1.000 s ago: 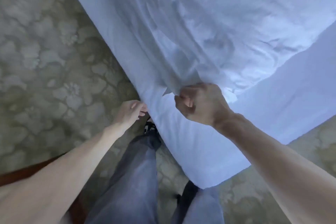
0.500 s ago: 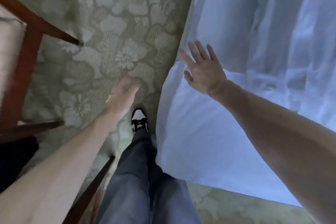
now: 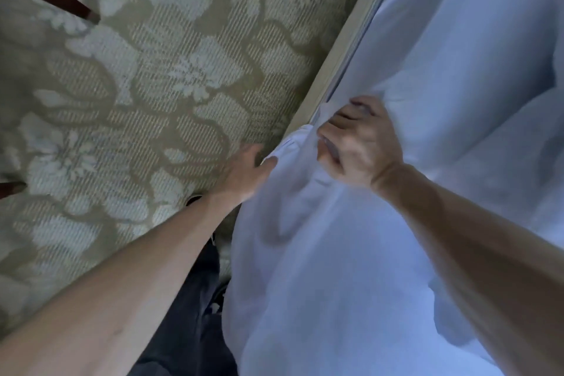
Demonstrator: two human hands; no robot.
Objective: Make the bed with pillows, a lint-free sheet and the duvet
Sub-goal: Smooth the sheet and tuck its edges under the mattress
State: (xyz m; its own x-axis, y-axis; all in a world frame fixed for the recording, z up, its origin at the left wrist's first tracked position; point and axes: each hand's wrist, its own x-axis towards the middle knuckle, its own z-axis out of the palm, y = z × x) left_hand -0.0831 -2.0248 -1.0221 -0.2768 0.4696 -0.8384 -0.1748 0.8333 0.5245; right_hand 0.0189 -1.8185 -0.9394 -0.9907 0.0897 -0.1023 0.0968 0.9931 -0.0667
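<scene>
Along the bed's side edge, the pale white fabric bed sheet (image 3: 320, 253) hangs bunched over the beige bed base (image 3: 332, 70), above the green floral carpet (image 3: 152, 85). The right hand (image 3: 357, 143), fingers curled, clenches a gathered fold. The left hand (image 3: 244, 174) touches the sheet's lower edge; whether it pinches it, I cannot tell.

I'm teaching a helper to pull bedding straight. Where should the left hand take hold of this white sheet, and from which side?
Probably the bunched edge of the white sheet, just beside the right hand that grips it. The fold there stands loose toward the carpet, where the left hand touches it, so come from the carpet side.
</scene>
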